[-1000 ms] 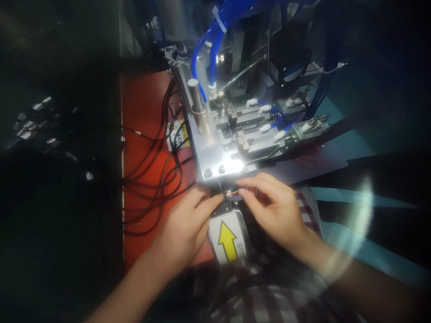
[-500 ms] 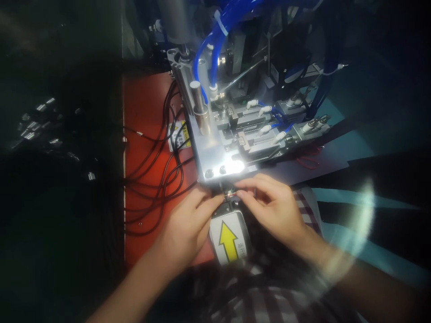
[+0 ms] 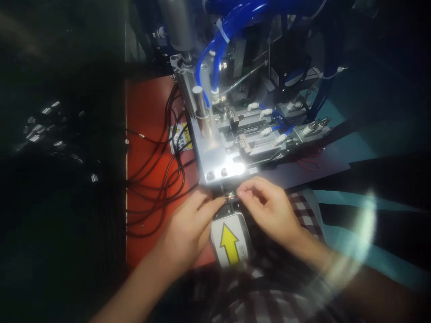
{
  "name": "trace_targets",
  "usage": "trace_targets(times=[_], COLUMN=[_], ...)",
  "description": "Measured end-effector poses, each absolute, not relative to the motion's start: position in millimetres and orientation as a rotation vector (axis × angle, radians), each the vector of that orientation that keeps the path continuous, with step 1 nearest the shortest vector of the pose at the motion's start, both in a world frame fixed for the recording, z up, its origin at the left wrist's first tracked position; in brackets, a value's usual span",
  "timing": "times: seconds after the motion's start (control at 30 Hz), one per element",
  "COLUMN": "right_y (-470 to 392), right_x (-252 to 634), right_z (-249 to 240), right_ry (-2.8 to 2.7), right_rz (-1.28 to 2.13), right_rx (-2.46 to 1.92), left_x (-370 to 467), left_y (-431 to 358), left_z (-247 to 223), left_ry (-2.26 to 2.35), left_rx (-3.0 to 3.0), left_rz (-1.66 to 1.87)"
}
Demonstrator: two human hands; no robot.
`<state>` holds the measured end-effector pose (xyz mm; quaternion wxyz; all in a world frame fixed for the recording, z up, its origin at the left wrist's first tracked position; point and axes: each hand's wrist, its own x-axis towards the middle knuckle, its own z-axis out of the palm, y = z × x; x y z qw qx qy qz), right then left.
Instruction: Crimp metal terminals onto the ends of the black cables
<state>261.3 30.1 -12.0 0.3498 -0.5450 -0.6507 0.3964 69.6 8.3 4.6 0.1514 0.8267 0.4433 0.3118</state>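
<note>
- The left hand (image 3: pixel 188 220) has thumb and fingers drawn in narrow, the thumb tip just beside a small part (image 3: pixel 231 195); I cannot tell whether it grips that part.
- The right hand (image 3: pixel 271 208) faces it, thumb and forefinger brought close together at the part's other side, where a bit of green shows; whether they pinch anything is too small to tell.
- The small part therefore lies between the two hands' fingertips.
- Just beyond both hands' fingertips is the near edge of a shiny metal plate (image 3: pixel 215 157), with a round post (image 3: pixel 203 114) standing on it.
- Just below the fingertips, between the hands, is a white label (image 3: pixel 217 226) with a yellow arrow (image 3: pixel 229 244).
- Left of and beyond the left hand, black cables (image 3: pixel 178 159) loop over a red board (image 3: pixel 144 107).
- Beyond the right hand are white fittings (image 3: pixel 266 112), with thick blue hoses (image 3: pixel 242 18) farther off.
- Checkered cloth (image 3: pixel 305 208) shows beside the right hand.
</note>
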Motion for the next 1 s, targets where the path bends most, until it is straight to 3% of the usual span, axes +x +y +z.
trace_targets(times=[0.23, 0.43, 0.67, 0.9, 1.0], right_y=[33.3, 29.6, 28.6, 35.4, 38.0], right_x=[259.5, 256.1, 251.0, 254.7, 258.0], right_z=[-10.2, -6.6, -7.1, -6.9, -7.4], right_ry=[-1.602, -1.802, -1.774, -1.336, -1.309], right_rz=[1.160, 0.888, 0.843, 1.410, 1.444], right_rx=[-1.489, -1.334, -1.297, -1.432, -1.418], left_x=[69.1, 69.6, 68.8, 67.9, 67.3], left_y=[9.3, 9.3, 8.5, 8.0, 8.2], left_z=[3.1, 2.9, 3.1, 2.8, 3.1], left_ry=[1.284, 1.271, 1.274, 1.253, 1.261], left_rx=[2.406, 2.394, 2.410, 2.411, 2.425], left_rz=[0.888, 0.898, 0.873, 0.864, 0.851])
